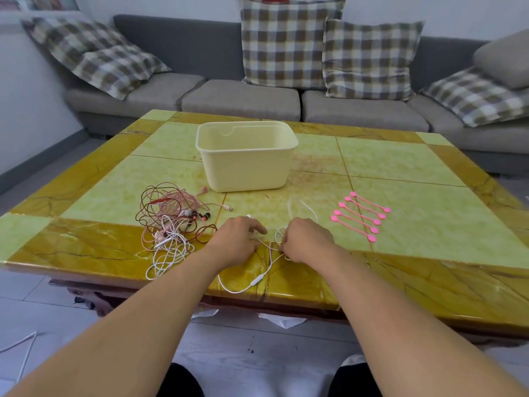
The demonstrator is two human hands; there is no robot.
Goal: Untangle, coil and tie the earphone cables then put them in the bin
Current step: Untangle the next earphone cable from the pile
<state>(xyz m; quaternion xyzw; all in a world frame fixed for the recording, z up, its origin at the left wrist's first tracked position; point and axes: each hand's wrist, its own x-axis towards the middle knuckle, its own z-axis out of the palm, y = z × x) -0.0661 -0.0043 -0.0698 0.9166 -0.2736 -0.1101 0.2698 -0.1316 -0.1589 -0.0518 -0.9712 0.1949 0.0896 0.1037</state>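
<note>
Both hands are working the same white earphone cable (259,279) down at the near edge of the table (400,173). The right hand (307,239) is curling its fingers in tight and pinching a small bunch of loops of that cable at its fingertips. The left hand (239,239) is sitting palm down right beside it with the fingers only loosely bent, the index finger sticking out toward the right hand; the cable is running under it, and honestly I can't tell whether it's actually gripping the wire or just resting on it. From the hands the cable is sagging toward the table edge in a curve with its inline remote on it, and another thin loop is lying on the table just past the right hand.

The rest of the earphones are sitting in a tangled pile (171,222) left of the left hand, pink, dark red and white all mixed up. The cream bin (246,167) is standing further back, in the middle. Five pink ties (362,216) are lying in a row to the right of the hands.
</note>
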